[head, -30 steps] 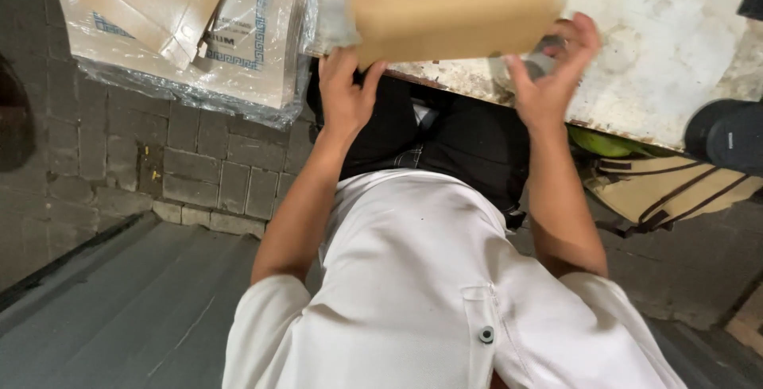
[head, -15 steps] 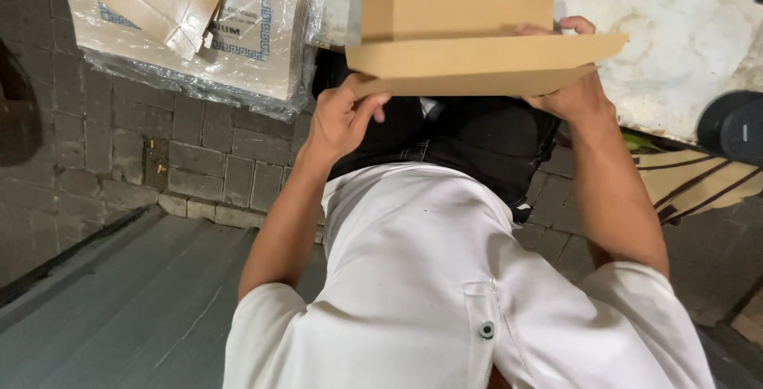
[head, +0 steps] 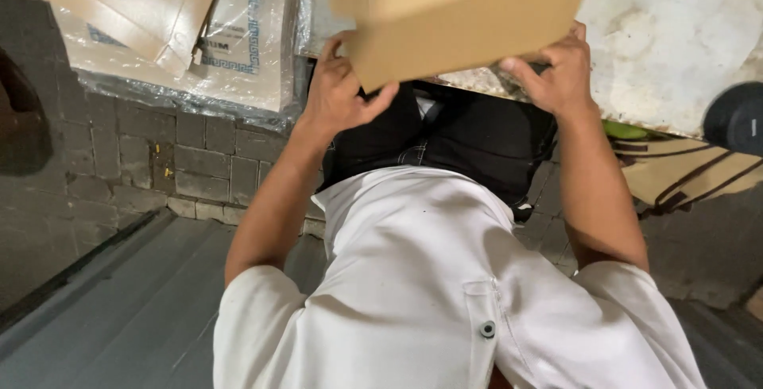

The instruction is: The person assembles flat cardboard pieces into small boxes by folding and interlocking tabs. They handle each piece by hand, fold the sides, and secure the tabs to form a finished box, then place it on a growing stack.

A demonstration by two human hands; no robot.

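A brown cardboard box [head: 461, 19] is held tilted at the edge of a worn white table [head: 668, 47]. My left hand [head: 338, 95] grips its lower left corner, thumb underneath. On the lower right edge, my right hand [head: 556, 71] is closed around the box, fingers curled under it. Both arms reach up from my white shirt and dark trousers. The inside of the box is hidden from view.
A plastic-wrapped stack of flat cardboard [head: 183, 31] lies at the upper left on a brick floor [head: 159, 158]. A dark round object [head: 739, 119] sits at the table's right edge. Striped flat packaging [head: 683, 174] lies under the table. A grey metal ramp [head: 103, 301] runs along the lower left.
The box has been turned and tilted from upright with open flaps to a slanted, closed-looking side. Both hands shifted their grip along its lower edge.
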